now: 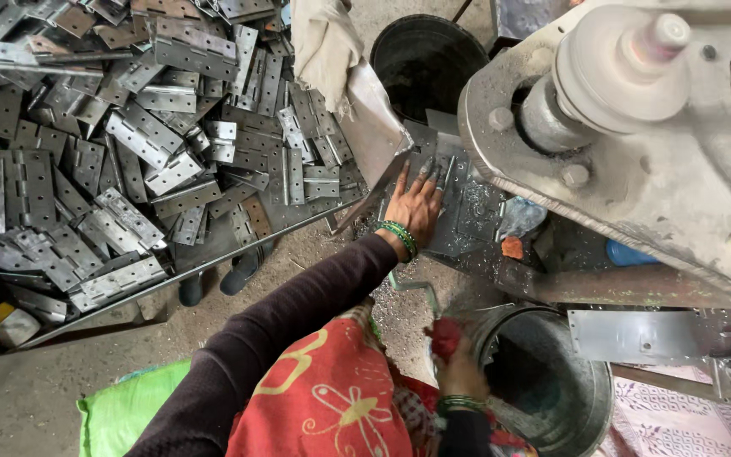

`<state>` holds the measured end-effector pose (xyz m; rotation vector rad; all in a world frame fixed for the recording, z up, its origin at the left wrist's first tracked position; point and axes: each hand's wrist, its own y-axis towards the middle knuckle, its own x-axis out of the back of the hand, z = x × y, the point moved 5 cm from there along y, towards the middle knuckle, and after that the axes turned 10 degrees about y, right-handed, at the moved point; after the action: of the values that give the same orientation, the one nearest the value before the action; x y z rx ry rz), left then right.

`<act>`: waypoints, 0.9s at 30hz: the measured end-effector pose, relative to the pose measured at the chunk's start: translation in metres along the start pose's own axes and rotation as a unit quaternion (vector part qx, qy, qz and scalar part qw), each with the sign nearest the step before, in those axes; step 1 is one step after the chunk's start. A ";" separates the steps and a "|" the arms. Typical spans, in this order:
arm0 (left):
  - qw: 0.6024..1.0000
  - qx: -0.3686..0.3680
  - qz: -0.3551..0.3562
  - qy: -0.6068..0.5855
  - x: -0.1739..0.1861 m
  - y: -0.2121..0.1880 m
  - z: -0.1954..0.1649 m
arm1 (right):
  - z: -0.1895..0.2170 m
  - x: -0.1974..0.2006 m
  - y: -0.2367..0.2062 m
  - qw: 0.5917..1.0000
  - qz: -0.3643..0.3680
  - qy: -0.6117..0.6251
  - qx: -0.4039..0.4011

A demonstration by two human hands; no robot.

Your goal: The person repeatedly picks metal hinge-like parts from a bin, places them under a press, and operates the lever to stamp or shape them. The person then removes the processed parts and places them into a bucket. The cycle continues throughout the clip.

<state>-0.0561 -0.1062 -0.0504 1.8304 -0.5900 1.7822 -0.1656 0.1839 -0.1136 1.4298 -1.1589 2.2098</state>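
Note:
My left hand (414,201) reaches forward with its fingers spread flat on a grey metal hinge plate (467,211) that lies on the machine's work table; green bangles circle the wrist. My right hand (460,368) is low by my lap at the rim of a metal bucket (590,398), its fingers closed around a small red piece (445,335). A dark sleeve covers my left arm, and red patterned cloth lies over my lap.
A large heap of metal hinges (129,144) fills a tray at the left. A heavy grey press machine (636,127) looms at the upper right. A black bucket (427,59) stands behind the work table. A pale cloth (323,42) hangs nearby.

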 end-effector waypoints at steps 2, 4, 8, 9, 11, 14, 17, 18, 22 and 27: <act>1.000 -0.004 -0.004 -0.010 0.002 -0.004 0.001 | -0.008 -0.032 0.008 0.998 -0.033 0.047 0.007; 0.999 -0.009 -0.033 -0.013 0.006 -0.008 0.004 | -0.020 -0.055 0.015 0.997 -0.039 0.065 -0.005; 0.999 -0.021 -0.011 -0.033 0.002 -0.013 0.009 | -0.027 -0.052 0.018 0.997 0.012 0.079 -0.016; 0.999 -0.020 -0.041 -0.024 0.004 -0.012 0.009 | -0.025 -0.038 0.019 0.999 0.022 0.050 -0.001; 0.998 -0.018 -0.051 -0.021 0.005 -0.006 0.008 | -0.019 -0.009 0.013 0.998 0.059 -0.006 0.019; 0.999 -0.001 -0.023 -0.034 0.004 0.006 0.009 | -0.009 0.026 0.001 0.998 -0.002 -0.057 0.021; 0.997 0.017 -0.025 -0.071 0.006 0.014 0.011 | -0.008 0.008 -0.004 0.999 0.010 -0.027 -0.020; 0.995 0.022 -0.032 -0.088 0.007 0.015 0.013 | -0.007 -0.006 -0.001 1.000 0.002 0.009 -0.018; 0.984 0.039 -0.023 -0.174 0.005 0.015 0.020 | -0.027 -0.065 0.019 0.996 -0.001 0.081 -0.039; 0.992 0.021 0.010 -0.126 0.010 0.017 0.028 | -0.034 -0.052 0.025 0.994 -0.011 0.088 0.057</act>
<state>-0.0448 -0.1365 -0.0394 2.1025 -0.6708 1.5977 -0.1772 0.2028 -0.1766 1.2514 -0.9689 2.3648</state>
